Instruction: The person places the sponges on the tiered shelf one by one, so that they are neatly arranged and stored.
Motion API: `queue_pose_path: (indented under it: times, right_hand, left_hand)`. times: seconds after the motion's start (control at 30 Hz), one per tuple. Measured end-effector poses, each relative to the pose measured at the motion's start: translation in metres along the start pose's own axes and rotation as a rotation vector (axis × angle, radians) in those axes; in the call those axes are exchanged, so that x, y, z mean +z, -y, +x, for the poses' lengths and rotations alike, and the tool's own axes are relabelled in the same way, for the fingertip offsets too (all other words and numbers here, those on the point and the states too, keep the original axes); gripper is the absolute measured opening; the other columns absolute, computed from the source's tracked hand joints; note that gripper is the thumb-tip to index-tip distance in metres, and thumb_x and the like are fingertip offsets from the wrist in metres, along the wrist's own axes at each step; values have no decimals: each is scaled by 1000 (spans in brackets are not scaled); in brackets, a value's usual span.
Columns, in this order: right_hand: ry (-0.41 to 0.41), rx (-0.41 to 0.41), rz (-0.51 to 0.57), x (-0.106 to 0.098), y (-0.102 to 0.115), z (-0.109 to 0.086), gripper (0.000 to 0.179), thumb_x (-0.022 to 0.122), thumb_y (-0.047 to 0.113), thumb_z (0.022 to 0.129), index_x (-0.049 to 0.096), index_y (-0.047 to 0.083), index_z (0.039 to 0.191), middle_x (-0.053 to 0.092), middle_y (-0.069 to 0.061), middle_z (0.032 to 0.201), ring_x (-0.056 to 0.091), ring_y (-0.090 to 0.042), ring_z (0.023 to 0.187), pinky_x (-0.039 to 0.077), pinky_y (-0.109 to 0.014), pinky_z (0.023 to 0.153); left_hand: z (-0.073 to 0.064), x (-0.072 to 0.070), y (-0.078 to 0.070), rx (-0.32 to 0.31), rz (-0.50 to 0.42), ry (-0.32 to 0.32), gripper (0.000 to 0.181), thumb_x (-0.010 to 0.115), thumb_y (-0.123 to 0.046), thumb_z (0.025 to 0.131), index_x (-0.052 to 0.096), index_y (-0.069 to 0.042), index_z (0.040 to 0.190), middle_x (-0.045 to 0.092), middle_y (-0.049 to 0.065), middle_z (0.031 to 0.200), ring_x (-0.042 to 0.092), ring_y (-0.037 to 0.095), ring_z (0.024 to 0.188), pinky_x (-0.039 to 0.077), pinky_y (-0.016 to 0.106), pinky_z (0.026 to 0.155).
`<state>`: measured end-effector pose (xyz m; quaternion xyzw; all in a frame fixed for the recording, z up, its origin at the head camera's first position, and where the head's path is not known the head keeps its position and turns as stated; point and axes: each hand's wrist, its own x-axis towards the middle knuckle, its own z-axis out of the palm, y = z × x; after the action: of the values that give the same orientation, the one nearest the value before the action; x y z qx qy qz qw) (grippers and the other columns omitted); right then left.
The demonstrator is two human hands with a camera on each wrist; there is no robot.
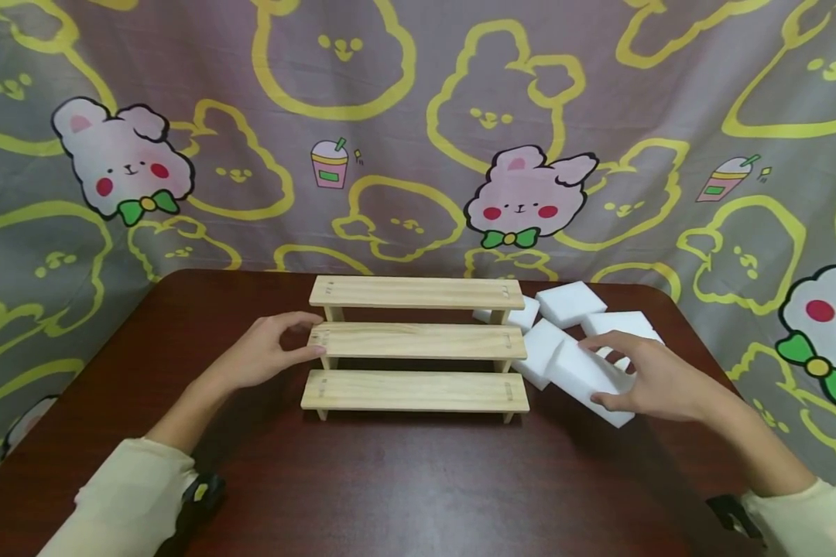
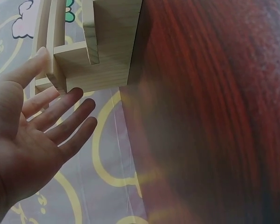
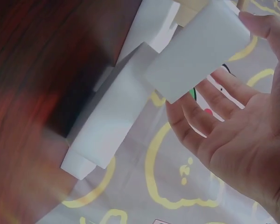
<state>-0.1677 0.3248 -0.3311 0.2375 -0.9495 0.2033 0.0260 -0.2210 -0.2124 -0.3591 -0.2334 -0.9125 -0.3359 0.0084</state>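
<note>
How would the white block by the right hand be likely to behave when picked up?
The white block is probably light for its size and might dent under a hard squeeze, given its matte, foam-like look. It seems stiff enough to keep its shape, as its edges look straight. Its flat faces make rolling unlikely.

- Tabletop (image 1: 418, 480): dark red-brown, wood-grained, far corners rounded.
- Stand (image 1: 416, 341): pale wood, three-tiered, near the far edge.
- White blocks (image 1: 542, 348): clustered just right of the stand.

Head view looks forward and down; 2 closer, tilted wrist views share the curtain (image 2: 86, 161).
</note>
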Motion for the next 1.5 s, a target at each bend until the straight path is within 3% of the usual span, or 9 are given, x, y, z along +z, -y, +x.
queue_pose_path:
  times: [0.43,0.7,1.03,1.23,1.5]
  right_hand:
    - [-63,15,-48,-10,0,1,67,95,19,73,65,8,131,68,-10,117,65,-26,96,54,-40,73]
    - [-87,17,-57,-17,3,5,69,95,19,72,64,8,133,66,-18,123,66,-33,98,55,-53,77]
    - [-122,-2,-91,-21,5,11,67,95,18,71,65,6,129,67,-15,120,63,-30,97,56,-42,72]
    - [-141,-4,-99,-24,6,16,69,97,20,69,65,7,128,67,-14,118,63,-29,97,56,-42,74]
    - [-200,-62,-93,-27,13,22,66,97,15,66,66,9,125,68,-9,118,63,-25,97,55,-39,75]
  left_hand:
    - [-1,1,1,6,-41,20,43,75,-23,98,62,-1,132,71,16,118,65,34,113,47,56,94]
    - [-2,2,5,-13,-102,70,41,70,-21,101,55,-4,135,70,14,116,65,30,110,50,50,88]
    - [-3,4,6,0,-149,114,40,65,-18,105,48,-3,138,71,12,110,66,27,103,48,47,85]
    - [-4,4,3,2,-177,126,41,64,-15,105,45,-1,139,71,11,107,66,24,100,47,46,85]
    - [-4,3,2,-16,-214,153,43,62,-15,106,42,-1,140,70,14,108,66,33,102,47,44,84]
